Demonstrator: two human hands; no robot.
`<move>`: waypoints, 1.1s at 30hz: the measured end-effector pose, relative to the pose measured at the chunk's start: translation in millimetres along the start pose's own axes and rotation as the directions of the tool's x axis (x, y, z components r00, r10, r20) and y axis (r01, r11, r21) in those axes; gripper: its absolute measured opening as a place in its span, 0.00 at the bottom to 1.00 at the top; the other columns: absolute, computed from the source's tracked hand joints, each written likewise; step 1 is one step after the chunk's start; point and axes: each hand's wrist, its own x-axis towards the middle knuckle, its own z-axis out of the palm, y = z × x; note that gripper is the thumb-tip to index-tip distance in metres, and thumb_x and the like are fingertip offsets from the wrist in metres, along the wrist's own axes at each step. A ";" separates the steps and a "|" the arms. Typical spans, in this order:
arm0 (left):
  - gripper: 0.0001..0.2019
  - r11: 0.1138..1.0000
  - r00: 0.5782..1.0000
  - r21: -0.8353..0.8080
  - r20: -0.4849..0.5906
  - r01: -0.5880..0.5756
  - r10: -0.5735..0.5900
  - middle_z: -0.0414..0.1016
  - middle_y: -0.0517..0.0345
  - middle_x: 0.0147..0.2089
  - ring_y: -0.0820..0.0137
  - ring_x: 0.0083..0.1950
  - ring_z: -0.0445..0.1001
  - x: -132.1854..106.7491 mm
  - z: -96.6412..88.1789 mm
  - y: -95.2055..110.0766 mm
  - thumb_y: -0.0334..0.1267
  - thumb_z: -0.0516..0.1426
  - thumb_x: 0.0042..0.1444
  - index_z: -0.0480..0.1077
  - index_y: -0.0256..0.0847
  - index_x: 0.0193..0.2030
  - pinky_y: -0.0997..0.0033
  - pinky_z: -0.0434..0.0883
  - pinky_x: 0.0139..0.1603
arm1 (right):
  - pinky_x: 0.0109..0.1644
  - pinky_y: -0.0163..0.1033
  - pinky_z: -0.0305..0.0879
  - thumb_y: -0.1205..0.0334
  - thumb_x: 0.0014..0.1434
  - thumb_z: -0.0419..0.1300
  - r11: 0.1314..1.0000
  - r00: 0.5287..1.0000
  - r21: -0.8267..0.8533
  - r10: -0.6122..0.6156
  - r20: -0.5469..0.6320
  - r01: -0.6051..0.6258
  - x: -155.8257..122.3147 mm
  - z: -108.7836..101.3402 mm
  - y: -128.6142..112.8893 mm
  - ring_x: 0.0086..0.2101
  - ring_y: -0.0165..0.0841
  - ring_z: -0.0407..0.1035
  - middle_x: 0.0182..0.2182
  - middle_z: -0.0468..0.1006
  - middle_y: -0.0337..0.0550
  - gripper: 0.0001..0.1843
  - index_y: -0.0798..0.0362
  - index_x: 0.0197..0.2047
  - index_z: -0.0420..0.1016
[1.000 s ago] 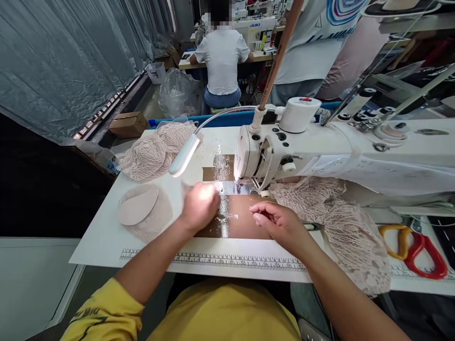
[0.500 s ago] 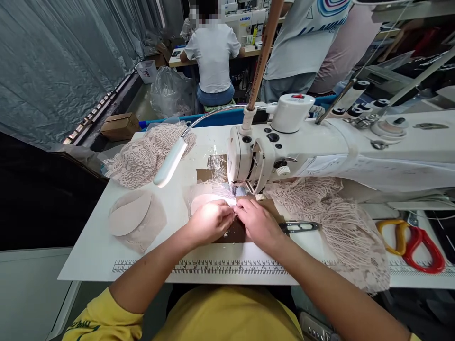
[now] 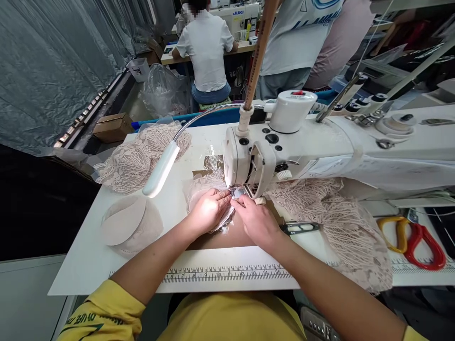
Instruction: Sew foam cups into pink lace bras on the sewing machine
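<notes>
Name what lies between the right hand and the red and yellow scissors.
Head view: small metal thread snips beside the right hand, then a heap of beige lace before the red and yellow scissors.

Lace piece (image 3: 199, 188) lies on the desk (image 3: 88, 265) before the sewing machine (image 3: 249, 156), under left hand (image 3: 208, 211) and right hand (image 3: 258, 221). Cups (image 3: 124, 222) sit to its left, with the lace pile (image 3: 138, 156) behind them. Snips (image 3: 300, 228), lace heap (image 3: 341, 218) and scissors (image 3: 415, 237) lie to the right.

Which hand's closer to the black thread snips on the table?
Right. The right hand sits just left of the thread snips; the left hand is farther left, on the lace piece.
</notes>
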 end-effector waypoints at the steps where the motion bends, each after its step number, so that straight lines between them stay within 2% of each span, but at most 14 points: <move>1: 0.15 1.000 1.000 0.005 0.000 -0.011 0.011 0.76 0.43 0.51 0.64 0.43 0.75 0.8 -1.0 -0.2 0.33 0.45 0.66 0.72 0.34 0.47 0.63 0.71 0.41 | 0.34 0.39 0.61 0.72 0.62 0.48 1.000 1.000 -0.002 0.003 0.003 -0.003 0.2 0.3 -0.1 0.35 0.36 0.68 0.50 0.73 0.50 0.23 0.51 0.58 0.70; 6: 0.14 1.000 1.000 -0.003 -0.013 -0.014 0.014 0.76 0.45 0.51 0.65 0.41 0.74 1.0 -1.0 -2.0 0.34 0.47 0.66 0.72 0.34 0.48 0.63 0.70 0.41 | 0.33 0.39 0.59 0.73 0.62 0.48 1.000 1.000 -0.006 -0.004 -0.010 0.004 -1.7 5.4 -0.3 0.35 0.36 0.67 0.48 0.73 0.50 0.23 0.51 0.57 0.71; 10: 0.15 0.999 0.998 -0.025 -0.029 0.048 -0.049 0.77 0.47 0.51 0.64 0.42 0.73 0.4 2.1 -6.1 0.35 0.47 0.65 0.73 0.34 0.49 0.62 0.71 0.42 | 0.33 0.39 0.58 0.74 0.61 0.49 1.000 0.999 0.006 -0.013 -0.051 0.013 -3.2 9.8 0.6 0.35 0.36 0.67 0.45 0.74 0.49 0.23 0.50 0.56 0.72; 14: 0.15 0.986 0.986 0.002 -0.001 0.164 -0.164 0.76 0.49 0.53 0.59 0.49 0.70 -0.5 1.4 -7.0 0.37 0.49 0.64 0.73 0.38 0.51 0.55 0.69 0.50 | 0.33 0.39 0.58 0.74 0.60 0.49 0.999 0.994 0.025 -0.026 -0.108 0.029 -4.5 15.0 3.4 0.35 0.36 0.66 0.45 0.74 0.48 0.24 0.50 0.56 0.72; 18: 0.16 0.969 0.967 0.047 0.057 0.244 -0.247 0.72 0.49 0.57 0.54 0.59 0.64 -1.4 -2.3 -3.6 0.35 0.51 0.62 0.70 0.40 0.55 0.45 0.60 0.60 | 0.35 0.39 0.59 0.77 0.57 0.49 0.995 0.983 0.068 -0.054 -0.173 0.067 -7.0 20.0 6.6 0.35 0.35 0.65 0.40 0.74 0.47 0.26 0.51 0.55 0.73; 23: 0.18 0.936 0.935 0.095 0.075 0.339 -0.346 0.67 0.47 0.62 0.49 0.66 0.56 -1.2 -5.2 -1.5 0.34 0.50 0.61 0.67 0.42 0.58 0.38 0.55 0.63 | 0.35 0.39 0.59 0.78 0.57 0.48 0.990 0.968 0.106 -0.066 -0.240 0.094 -9.6 22.5 7.6 0.32 0.34 0.64 0.38 0.74 0.45 0.25 0.51 0.52 0.75; 26: 0.19 0.913 0.907 0.050 0.100 0.406 -0.409 0.65 0.50 0.64 0.48 0.68 0.54 -5.2 -12.6 -1.9 0.31 0.51 0.58 0.69 0.41 0.56 0.37 0.52 0.64 | 0.36 0.39 0.62 0.77 0.58 0.48 0.974 0.943 0.167 -0.092 -0.320 0.151 -10.4 24.2 10.0 0.33 0.34 0.66 0.39 0.76 0.44 0.23 0.52 0.51 0.76; 28: 0.18 0.933 0.919 -0.050 0.199 0.357 -0.341 0.66 0.54 0.64 0.49 0.68 0.55 -11.1 -22.3 1.0 0.29 0.52 0.55 0.72 0.42 0.51 0.37 0.51 0.66 | 0.38 0.39 0.64 0.76 0.59 0.49 0.945 0.907 0.234 -0.121 -0.403 0.229 -10.8 25.3 12.7 0.34 0.34 0.68 0.40 0.77 0.44 0.21 0.54 0.49 0.76; 31: 0.15 0.940 0.933 -0.301 0.356 0.161 -0.046 0.70 0.57 0.61 0.54 0.67 0.59 -23.5 -40.1 13.8 0.29 0.55 0.51 0.76 0.44 0.44 0.43 0.53 0.67 | 0.40 0.38 0.66 0.76 0.59 0.49 0.893 0.857 0.300 -0.156 -0.492 0.335 -11.6 25.8 16.5 0.36 0.34 0.70 0.39 0.77 0.46 0.19 0.55 0.45 0.78; 33: 0.14 0.894 0.943 -0.443 0.322 0.067 0.089 0.73 0.56 0.58 0.59 0.66 0.62 -31.7 -49.4 24.8 0.29 0.54 0.53 0.76 0.44 0.44 0.52 0.58 0.67 | 0.41 0.38 0.67 0.75 0.58 0.50 0.875 0.842 0.320 -0.161 -0.515 0.364 -12.1 25.8 17.7 0.36 0.35 0.70 0.37 0.77 0.47 0.17 0.56 0.43 0.78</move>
